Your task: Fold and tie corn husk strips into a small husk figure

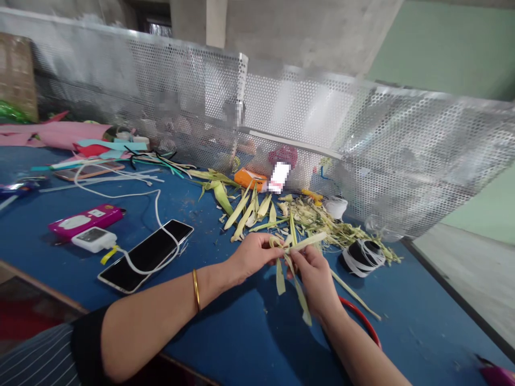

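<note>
A blue table (241, 338) has a perforated metal screen (173, 80) along its far side. The husk strips (309, 242) are located above the table, between the two hands. The fingers of the left hand (251, 256) and right hand (316, 273) are pinched closed on the strips where they cross; neither hand is nearer. One strip's long axis runs up and rightward past the right fingertips; two tails hang downward. Beyond lie loose husks (222, 198); rightward, a thread spool (361, 260); leftward, a phone (148, 254).
</note>
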The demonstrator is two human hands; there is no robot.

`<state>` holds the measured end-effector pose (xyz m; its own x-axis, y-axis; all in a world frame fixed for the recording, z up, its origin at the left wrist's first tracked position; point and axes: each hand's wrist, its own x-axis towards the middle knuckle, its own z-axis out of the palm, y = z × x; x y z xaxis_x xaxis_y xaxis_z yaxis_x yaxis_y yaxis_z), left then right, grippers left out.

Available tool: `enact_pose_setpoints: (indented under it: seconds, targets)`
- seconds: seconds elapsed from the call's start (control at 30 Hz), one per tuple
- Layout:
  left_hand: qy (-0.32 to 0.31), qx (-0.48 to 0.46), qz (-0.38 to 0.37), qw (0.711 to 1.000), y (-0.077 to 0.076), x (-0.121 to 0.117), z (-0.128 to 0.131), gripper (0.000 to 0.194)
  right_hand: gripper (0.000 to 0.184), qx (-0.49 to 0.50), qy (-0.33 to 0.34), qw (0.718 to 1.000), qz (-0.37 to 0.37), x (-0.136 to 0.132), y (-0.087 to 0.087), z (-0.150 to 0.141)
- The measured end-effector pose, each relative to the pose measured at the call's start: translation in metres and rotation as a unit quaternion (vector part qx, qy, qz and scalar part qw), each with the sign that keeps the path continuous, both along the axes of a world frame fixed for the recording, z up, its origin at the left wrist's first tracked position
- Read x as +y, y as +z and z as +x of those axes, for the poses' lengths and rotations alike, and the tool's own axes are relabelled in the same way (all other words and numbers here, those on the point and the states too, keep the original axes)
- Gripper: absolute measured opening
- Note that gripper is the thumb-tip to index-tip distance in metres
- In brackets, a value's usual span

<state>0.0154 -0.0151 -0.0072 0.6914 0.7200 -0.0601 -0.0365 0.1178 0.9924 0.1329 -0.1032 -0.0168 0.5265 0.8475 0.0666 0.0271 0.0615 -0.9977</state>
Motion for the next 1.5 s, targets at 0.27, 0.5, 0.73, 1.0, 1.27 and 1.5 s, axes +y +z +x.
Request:
enact_pose_setpoints:
  seconds: [0.27, 0.5, 0.73, 1.0, 1.27, 1.5]
  targets:
    - [0.11, 0.003, -0.098, 0.989, 0.002, 0.008, -0.001, 0.023, 0.032, 0.053, 0.058, 0.997, -0.017, -0.005, 0.001, -0.009]
    - [0.093, -0.001, -0.032, 0.995, 0.002, 0.005, -0.001, 0.02, 0.023, -0.518, 0.084, 0.839, 0.143, -0.014, 0.005, -0.001]
    - [-0.024, 0.019, -0.018, 0.999, 0.003, 0.0, -0.002, 0.011, 0.016, -0.543, -0.04, 0.829, 0.125, -0.011, 0.009, 0.015]
    - [-0.098, 0.023, 0.001, 0.995, 0.008, -0.002, -0.006, 0.012, 0.031, -0.475, -0.029, 0.879, -0.028, -0.004, 0.002, 0.025]
    - [0.008, -0.015, 0.005, 1.0, -0.007, -0.008, 0.004, 0.01, 0.031, -0.404, -0.025, 0.914, -0.034, -0.001, -0.004, 0.02]
    - [0.05, -0.029, -0.065, 0.996, 0.008, 0.004, -0.001, 0.007, 0.028, -0.313, 0.183, 0.929, -0.077, -0.01, 0.026, 0.041]
